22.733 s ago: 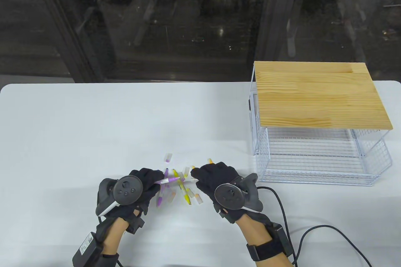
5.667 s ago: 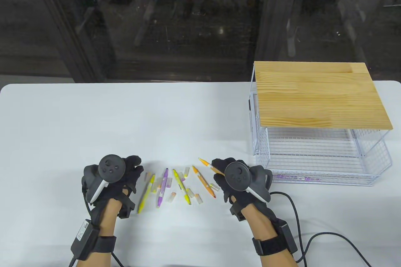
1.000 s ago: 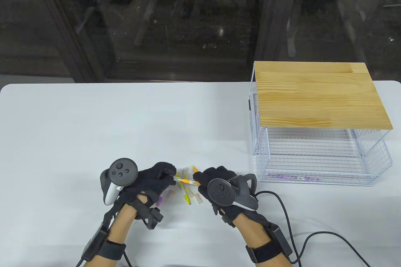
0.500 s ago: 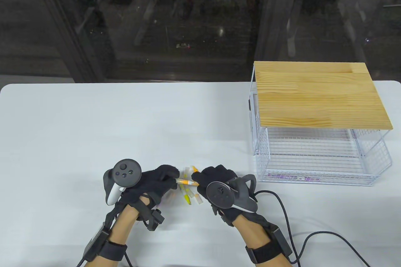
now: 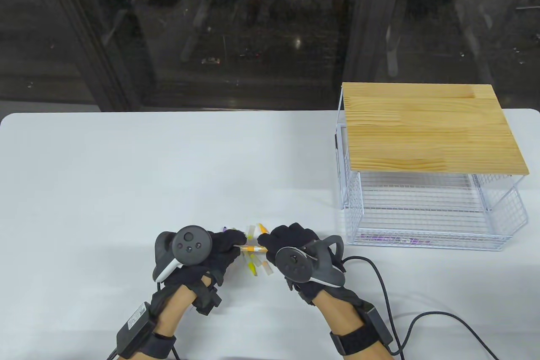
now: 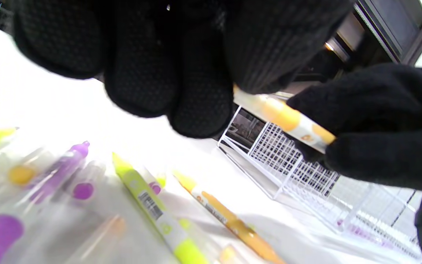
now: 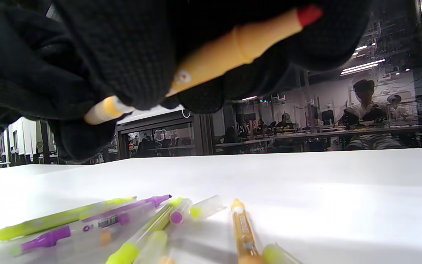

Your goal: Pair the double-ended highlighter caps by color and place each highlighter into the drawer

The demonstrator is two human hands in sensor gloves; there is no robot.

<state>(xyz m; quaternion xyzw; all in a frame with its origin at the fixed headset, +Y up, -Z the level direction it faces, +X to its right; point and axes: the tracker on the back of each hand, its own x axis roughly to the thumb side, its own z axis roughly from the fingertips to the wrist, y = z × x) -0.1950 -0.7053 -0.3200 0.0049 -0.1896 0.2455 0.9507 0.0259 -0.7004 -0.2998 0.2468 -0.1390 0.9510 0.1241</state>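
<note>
Both hands hold one orange highlighter (image 5: 252, 247) level just above the table. My left hand (image 5: 234, 244) pinches its left end, which is hidden under the fingers (image 6: 200, 110). My right hand (image 5: 266, 246) grips the other half of the orange highlighter (image 7: 229, 49), whose red tip sticks out past the glove. Below lie loose yellow-green (image 6: 152, 209), purple (image 6: 60, 168) and orange (image 7: 244, 227) highlighters among clear caps (image 5: 266, 269). The wire drawer (image 5: 504, 225) stands pulled out at the right, with a purple highlighter (image 5: 392, 239) inside along its front.
A wooden top (image 5: 430, 128) covers the wire frame above the drawer. A black cable (image 5: 379, 280) runs from my right wrist across the table's front right. The white table (image 5: 126, 166) ends at a dark glass wall behind.
My left hand has slid right along the orange highlighter toward my right hand, so less of the barrel shows between them. The right hand has barely moved.
</note>
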